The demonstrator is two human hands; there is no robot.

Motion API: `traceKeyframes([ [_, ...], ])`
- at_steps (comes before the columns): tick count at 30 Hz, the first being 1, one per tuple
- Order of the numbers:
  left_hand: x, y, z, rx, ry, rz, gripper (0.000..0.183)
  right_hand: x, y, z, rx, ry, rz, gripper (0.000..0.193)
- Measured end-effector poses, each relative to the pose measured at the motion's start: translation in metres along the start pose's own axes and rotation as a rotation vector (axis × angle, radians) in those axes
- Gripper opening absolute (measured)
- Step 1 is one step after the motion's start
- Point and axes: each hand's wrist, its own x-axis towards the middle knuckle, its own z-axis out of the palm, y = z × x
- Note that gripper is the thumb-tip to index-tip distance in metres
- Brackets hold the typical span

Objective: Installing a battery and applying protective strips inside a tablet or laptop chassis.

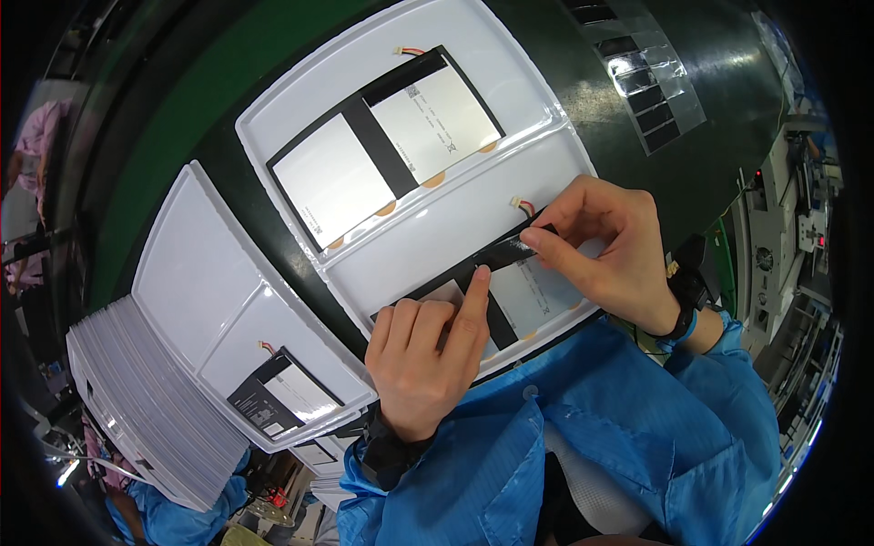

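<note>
- I'm looking down on a dark green worktable (701, 182) that runs beneath everything here.
- The white plastic tray (410, 227) on it has two compartments, split by a raised ridge.
- In the far compartment I see a flat battery pack (437, 127): two bright silvery-white cells in a black border, a black band between them.
- The near battery pack (537, 300) lies in the near compartment, partly under the hands; its cells look greyer, the right one faintly printed, with black along the far edge and band.
- My right hand (619, 250) has thumb and index tips clamped together on the strip's right end.
- My left hand (423, 364) points its index finger down at the strip's lower edge, other visible fingers curled; I cannot tell whether they grip anything.
- The glossy black strip (508, 253) slants along the near pack's far edge, catching a highlight near the right thumb.
- A small cream connector (519, 202) on red and dark wires sticks out beyond that edge.
</note>
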Motion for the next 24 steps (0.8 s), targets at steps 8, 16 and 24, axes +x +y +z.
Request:
traceKeyframes([
  [8, 0.002, 0.002, -0.001, 0.049, -0.047, -0.003, 0.046, 0.0, 0.0, 0.001, -0.039, -0.007, -0.029, 0.015],
  [16, 0.0, 0.008, -0.002, -0.092, 0.046, -0.064, 0.04, -0.001, 0.004, 0.002, -0.148, 0.02, -0.138, 0.02],
  [24, 0.004, 0.009, 0.0, 0.058, -0.053, -0.033, 0.052, -0.002, 0.008, 0.003, -0.204, 0.06, -0.194, 0.021],
])
